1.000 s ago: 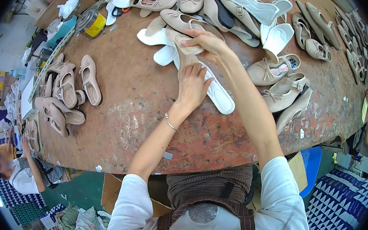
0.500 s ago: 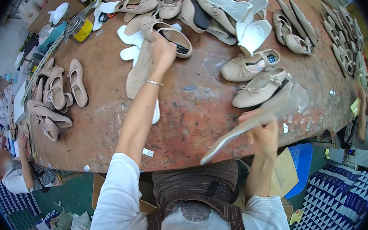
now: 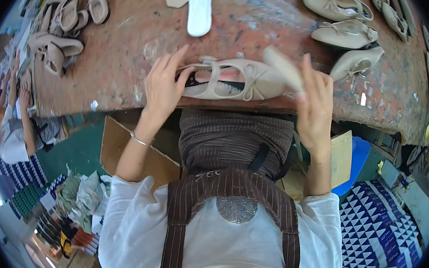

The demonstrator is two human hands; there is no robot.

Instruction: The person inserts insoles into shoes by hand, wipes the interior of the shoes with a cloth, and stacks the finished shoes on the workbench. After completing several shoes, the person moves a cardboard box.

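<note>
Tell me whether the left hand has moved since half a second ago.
Yes. The left hand has come back from the far shoe pile to the table's near edge, where it now grips the heel of the beige shoe.

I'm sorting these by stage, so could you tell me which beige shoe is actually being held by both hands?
The beige shoe at the table's near edge: left hand at its heel, right hand at its toe. The others lie untouched farther back.

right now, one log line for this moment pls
left hand: holds beige shoe heel end | right hand: holds beige insole at toe | shoe: near edge of table
</note>
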